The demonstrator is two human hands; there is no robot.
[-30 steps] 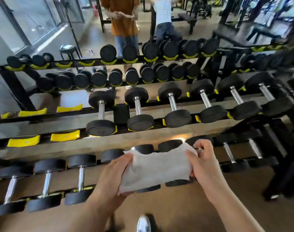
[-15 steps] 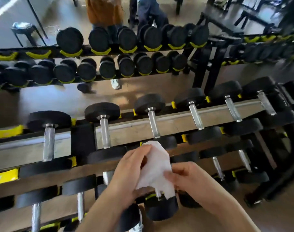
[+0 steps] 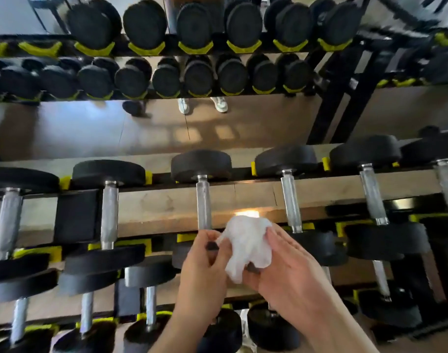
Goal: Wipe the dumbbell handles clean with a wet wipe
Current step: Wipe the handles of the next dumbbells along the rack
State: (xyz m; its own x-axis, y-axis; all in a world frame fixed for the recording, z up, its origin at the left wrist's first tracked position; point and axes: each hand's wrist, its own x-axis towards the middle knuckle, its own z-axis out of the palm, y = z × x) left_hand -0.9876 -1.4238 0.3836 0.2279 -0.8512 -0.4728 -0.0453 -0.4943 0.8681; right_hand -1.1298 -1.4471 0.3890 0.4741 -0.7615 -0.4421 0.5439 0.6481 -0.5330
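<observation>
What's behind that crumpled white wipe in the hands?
A chrome dumbbell handle runs down to the left hand, beside the wipe. Its near end and most of its black weight are hidden by the wipe, that hand and the right hand.

No lettering, number or brand mark can be read. The black dumbbell heads (image 3: 146, 21) and the yellow cradles (image 3: 146, 50) beneath them show no legible marking, and blur smears the finer detail.
</observation>
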